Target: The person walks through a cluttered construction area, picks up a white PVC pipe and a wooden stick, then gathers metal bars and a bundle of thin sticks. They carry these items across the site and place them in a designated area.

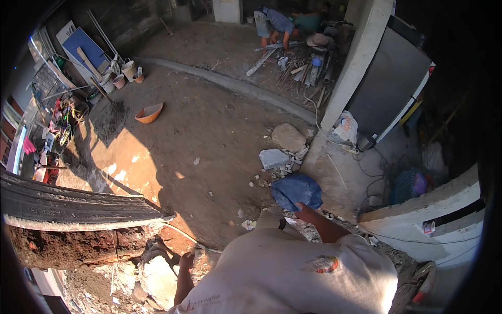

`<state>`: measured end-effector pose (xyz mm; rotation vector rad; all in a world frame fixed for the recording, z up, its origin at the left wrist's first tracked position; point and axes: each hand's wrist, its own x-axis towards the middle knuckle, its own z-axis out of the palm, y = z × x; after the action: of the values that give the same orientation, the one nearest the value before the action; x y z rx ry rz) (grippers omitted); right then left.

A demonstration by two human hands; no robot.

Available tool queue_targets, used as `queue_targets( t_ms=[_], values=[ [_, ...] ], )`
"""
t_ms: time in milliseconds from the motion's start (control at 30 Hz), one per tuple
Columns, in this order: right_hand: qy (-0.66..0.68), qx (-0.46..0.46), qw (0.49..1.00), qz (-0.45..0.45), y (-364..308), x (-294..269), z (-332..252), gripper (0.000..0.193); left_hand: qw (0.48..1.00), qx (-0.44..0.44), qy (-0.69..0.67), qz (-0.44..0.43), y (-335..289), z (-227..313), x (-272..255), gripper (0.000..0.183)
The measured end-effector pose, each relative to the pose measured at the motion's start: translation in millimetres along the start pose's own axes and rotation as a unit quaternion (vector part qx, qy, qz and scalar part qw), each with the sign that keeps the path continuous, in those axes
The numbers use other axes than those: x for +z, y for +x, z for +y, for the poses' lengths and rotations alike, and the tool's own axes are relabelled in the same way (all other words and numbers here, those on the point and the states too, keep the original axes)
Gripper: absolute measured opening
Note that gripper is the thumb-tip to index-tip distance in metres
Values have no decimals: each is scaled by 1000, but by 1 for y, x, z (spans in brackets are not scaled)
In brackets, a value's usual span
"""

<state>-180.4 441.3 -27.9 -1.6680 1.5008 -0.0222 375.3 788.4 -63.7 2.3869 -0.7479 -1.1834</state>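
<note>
The head view shows a dark blue bundle in front of the person, to the right, its longer axis running roughly left to right. The right hand, the nearer one, meets its near edge, though whether the fingers close on it cannot be told; the left hand is well apart, its grip unclear, near a pale hose.

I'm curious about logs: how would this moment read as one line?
right fingers: at blue sack-like bundle | left fingers: near pale hose | beyond: bending co-worker, orange basin
</note>
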Motion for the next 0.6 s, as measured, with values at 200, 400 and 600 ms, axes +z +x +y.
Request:
queue_targets(
  t_ms=[200, 400, 600],
  values=[
    [-21, 107, 994, -23, 76, 10, -33, 72, 995, 65, 25, -68, 42, -4, -1, 44],
    [3, 151, 986, -69, 218, 24, -87, 74, 995, -16, 12, -100, 145, 56, -62, 45],
    [34, 115, 992, -47, 363, 7, -215, 73, 997, -28, 23, -72, 276, 133, -157, 46]
  ],
)
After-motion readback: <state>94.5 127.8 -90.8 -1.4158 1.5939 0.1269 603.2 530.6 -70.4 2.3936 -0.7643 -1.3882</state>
